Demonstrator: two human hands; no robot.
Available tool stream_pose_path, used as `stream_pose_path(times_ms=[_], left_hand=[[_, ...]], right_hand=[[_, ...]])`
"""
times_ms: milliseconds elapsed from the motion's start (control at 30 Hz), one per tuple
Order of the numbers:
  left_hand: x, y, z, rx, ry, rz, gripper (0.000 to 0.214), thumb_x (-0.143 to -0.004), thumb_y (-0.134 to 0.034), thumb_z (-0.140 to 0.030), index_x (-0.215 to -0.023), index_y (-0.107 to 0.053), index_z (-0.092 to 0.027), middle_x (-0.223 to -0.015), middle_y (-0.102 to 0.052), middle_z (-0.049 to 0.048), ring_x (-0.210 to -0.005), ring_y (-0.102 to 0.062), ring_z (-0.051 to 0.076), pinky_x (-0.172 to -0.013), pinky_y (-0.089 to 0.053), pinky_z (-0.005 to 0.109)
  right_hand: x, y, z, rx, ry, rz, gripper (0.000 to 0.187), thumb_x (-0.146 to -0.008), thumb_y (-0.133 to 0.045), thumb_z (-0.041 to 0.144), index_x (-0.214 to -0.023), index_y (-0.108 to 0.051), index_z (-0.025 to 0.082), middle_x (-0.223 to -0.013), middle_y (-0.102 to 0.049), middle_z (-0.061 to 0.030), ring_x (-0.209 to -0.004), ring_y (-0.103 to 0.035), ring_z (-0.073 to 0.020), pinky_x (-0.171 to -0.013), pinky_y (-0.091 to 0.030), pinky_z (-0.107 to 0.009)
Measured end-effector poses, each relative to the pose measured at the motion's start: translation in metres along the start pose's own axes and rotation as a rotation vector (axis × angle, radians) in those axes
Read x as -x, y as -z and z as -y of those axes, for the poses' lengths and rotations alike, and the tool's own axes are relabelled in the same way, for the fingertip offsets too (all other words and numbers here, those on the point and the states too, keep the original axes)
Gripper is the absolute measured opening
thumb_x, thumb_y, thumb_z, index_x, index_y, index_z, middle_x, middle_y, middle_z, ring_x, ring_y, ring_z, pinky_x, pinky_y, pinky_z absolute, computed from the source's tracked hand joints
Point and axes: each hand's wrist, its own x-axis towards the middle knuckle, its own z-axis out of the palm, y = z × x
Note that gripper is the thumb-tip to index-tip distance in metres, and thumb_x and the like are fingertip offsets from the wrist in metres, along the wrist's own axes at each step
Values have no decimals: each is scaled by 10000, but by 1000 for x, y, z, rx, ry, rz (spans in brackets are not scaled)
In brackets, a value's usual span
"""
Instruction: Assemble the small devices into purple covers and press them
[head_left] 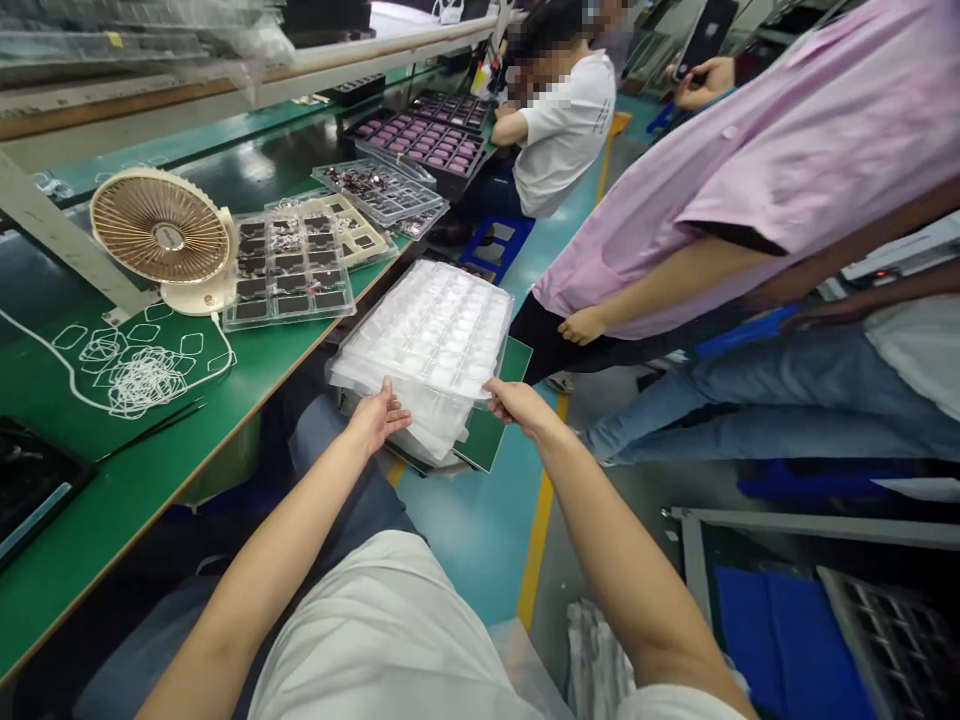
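Frame centre: left hand and right hand each closed on the near edge of a stack of clear blister trays, held off the bench edge. Upper left: filled trays beside a desk fan on the green bench.

A stack of trays sits just off the counter's right edge, resting on a board. The left hand grips its near left corner, the right hand its near right corner. On the counter to the left stands a fan, with a filled tray just right of it and a coiled cord before it. More trays lie farther back. A standing person is right of the stack.
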Motion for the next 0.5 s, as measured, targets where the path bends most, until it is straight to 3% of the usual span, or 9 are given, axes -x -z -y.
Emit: stream_pose_path(times_ms=[167,333,500], left_hand=[[-15,-15,13,-35,-36,-233,362,-1050,-660,-433,-1294,-631,-167,-1152,-681,79,-877,-687,182,-736,-625,339],[-23,-16,24,-87,18,-196,324,-1029,-701,-373,-1267,-661,-157,-1171,-697,87,-933,-706,204,-790,-638,376],[-13,-7,25,-54,-88,-149,252,-1021,-716,-330,-1190,-682,-146,-1109,-705,67,-881,-700,181,-746,-631,336]], right_hand=[[-2,-26,-14,-174,-9,-4,324,-1082,-703,402,-1274,-675,143,-1225,-683,-94,-1033,-704,-225,-896,-634,-405],[-8,-51,-32,-328,-73,16,335,-1079,-710,381,-1319,-660,154,-1273,-668,-100,-1065,-698,-235,-912,-635,-418],[-10,-49,-31,-539,-90,106,325,-1077,-714,368,-1306,-660,144,-1238,-674,-97,-1019,-703,-221,-870,-642,-389]])
